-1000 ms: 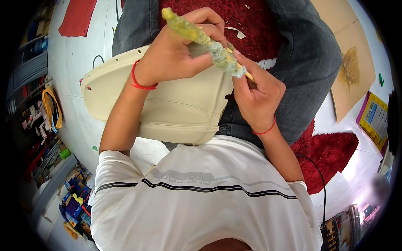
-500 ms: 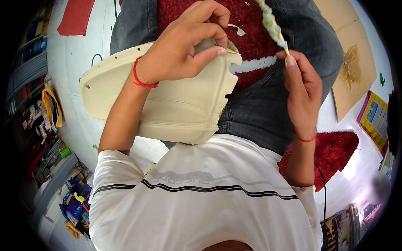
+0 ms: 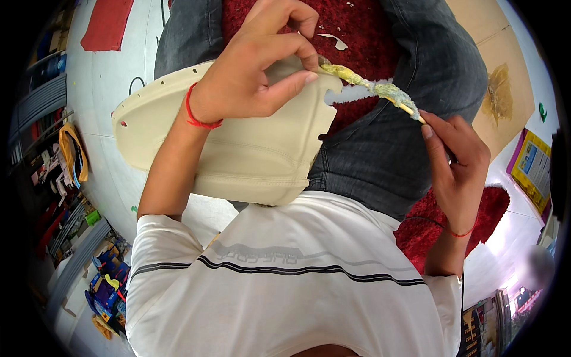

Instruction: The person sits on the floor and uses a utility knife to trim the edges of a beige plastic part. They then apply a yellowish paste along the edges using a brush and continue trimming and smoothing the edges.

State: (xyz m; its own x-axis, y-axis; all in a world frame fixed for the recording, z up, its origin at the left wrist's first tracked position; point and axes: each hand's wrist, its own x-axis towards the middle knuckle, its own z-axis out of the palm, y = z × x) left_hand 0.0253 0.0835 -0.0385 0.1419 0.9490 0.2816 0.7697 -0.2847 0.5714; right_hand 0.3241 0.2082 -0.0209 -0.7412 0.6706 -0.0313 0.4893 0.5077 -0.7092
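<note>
A cream stitched panel (image 3: 250, 154) with holes along its rim and a notched right edge lies across my lap. My left hand (image 3: 256, 65) pinches its upper right corner, where a rough greyish underside shows by the fingertips. My right hand (image 3: 455, 160) grips the end of a thin wooden stick (image 3: 410, 110) wrapped in clumpy yellow and pale grey-blue fuzzy material. The stick slopes from my right fingers up to the panel's corner, its yellow tip next to my left fingertips; whether it touches is unclear.
A dark red shaggy rug (image 3: 306, 18) lies between and beside my legs (image 3: 440, 53). A red sheet (image 3: 107, 21) is at upper left. A stained cardboard sheet (image 3: 499, 53) and a yellow package (image 3: 529, 172) are on the right. Assorted items (image 3: 107, 279) fill the left edge.
My right hand moved away from my left to the right, then lower, swinging the stick from upright to a slope with its tip at the panel's corner. My left hand stayed near that corner.
</note>
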